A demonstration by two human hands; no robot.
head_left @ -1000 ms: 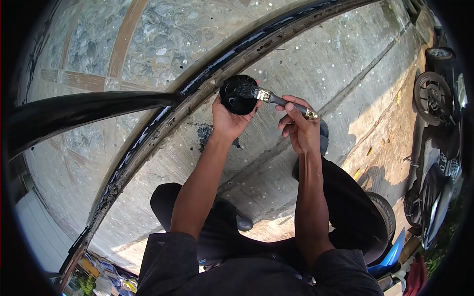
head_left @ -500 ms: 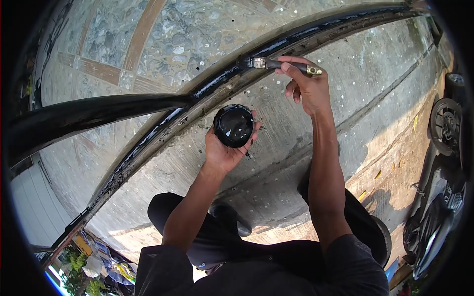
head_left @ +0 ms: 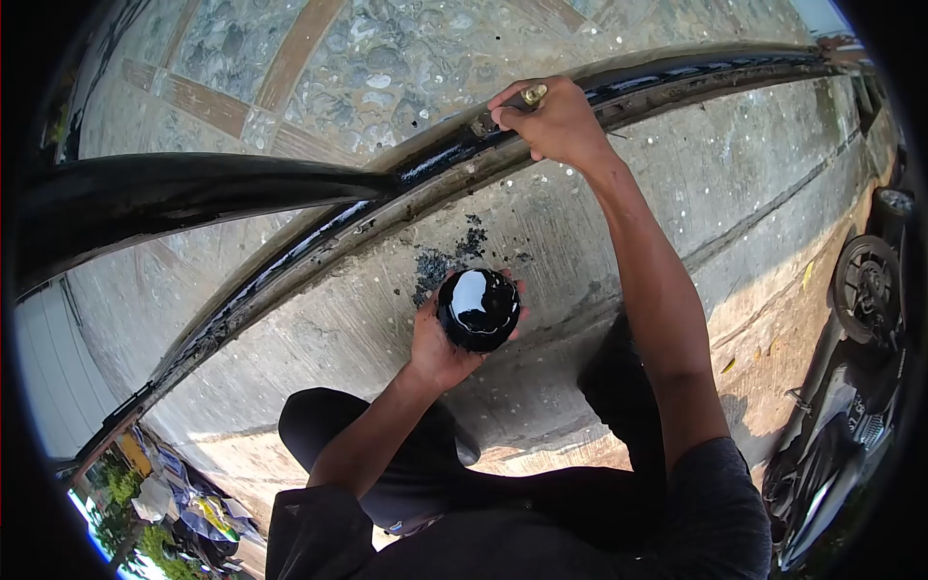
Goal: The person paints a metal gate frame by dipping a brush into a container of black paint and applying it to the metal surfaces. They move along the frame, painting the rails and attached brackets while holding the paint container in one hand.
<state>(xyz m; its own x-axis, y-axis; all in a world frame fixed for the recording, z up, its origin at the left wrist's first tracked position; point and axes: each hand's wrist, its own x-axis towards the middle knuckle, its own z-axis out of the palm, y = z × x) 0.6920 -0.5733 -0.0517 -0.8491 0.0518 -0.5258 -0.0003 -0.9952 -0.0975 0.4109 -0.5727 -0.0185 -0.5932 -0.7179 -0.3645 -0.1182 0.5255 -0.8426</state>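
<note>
My left hand (head_left: 443,345) is wrapped around a round container of glossy black paint (head_left: 478,311), held above the concrete near my knees. Light reflects off the wet surface of the paint. Farther out, my right hand (head_left: 559,124) is closed on a paintbrush (head_left: 533,95), of which mainly the handle end shows. My fingers hide the bristles, so their contact cannot be made out. Right by this hand runs a long black pipe rail (head_left: 435,162), shiny as if wet. A thick black pipe (head_left: 213,193) meets it from the left.
Dark flakes (head_left: 437,268) lie scattered on the concrete floor (head_left: 677,193) beyond the container. Past the rail is a stone-patterned surface (head_left: 367,68) with brown strips. A motorcycle (head_left: 860,290) stands at the far right. Assorted items (head_left: 193,498) are piled at lower left.
My right hand has moved left with the paintbrush, turning so the handle end faces up. The left hand has drawn the paint container closer to my body. The view has shifted slightly.
</note>
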